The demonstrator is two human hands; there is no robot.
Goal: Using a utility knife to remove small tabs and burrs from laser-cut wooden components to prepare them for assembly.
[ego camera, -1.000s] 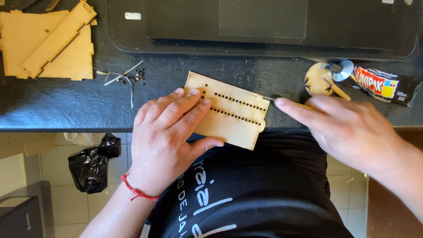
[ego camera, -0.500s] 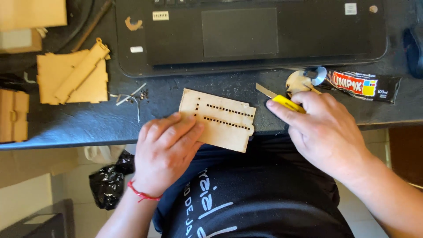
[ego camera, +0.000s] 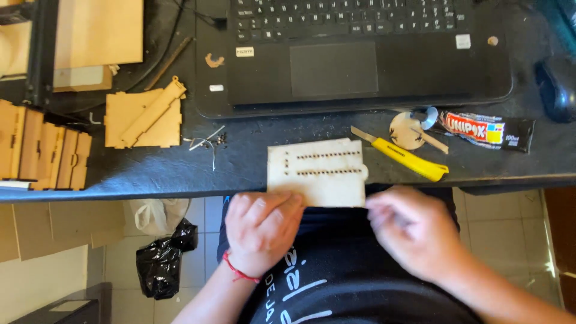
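Risk sat mostly at the desk edge in the head view: your perforated plywood panel (ego camera: 318,171) hung partly over the dark desktop (ego camera: 180,171), its near edge past the lip and above your lap. Your left hand (ego camera: 261,231) had its fingers curled against that near edge, touching rather than pinching it as far as I could judge. Your right hand (ego camera: 414,231) was blurred just below the panel's right corner, and I could not tell whether its fingers were closed on anything. A careless nudge might have tipped the thin panel off onto the tiled floor (ego camera: 498,198), or cracked it along its two rows of small holes. A yellow utility knife (ego camera: 403,155) lay just beside the panel, blade end towards it; a sweeping hand might have caught it.

Elsewhere on the desktop stood a black laptop (ego camera: 360,54), a glue tube (ego camera: 489,129), a wooden disc (ego camera: 408,129) and stacked plywood parts (ego camera: 144,114). Below, a black plastic bag (ego camera: 162,264) lay on pale tiles.
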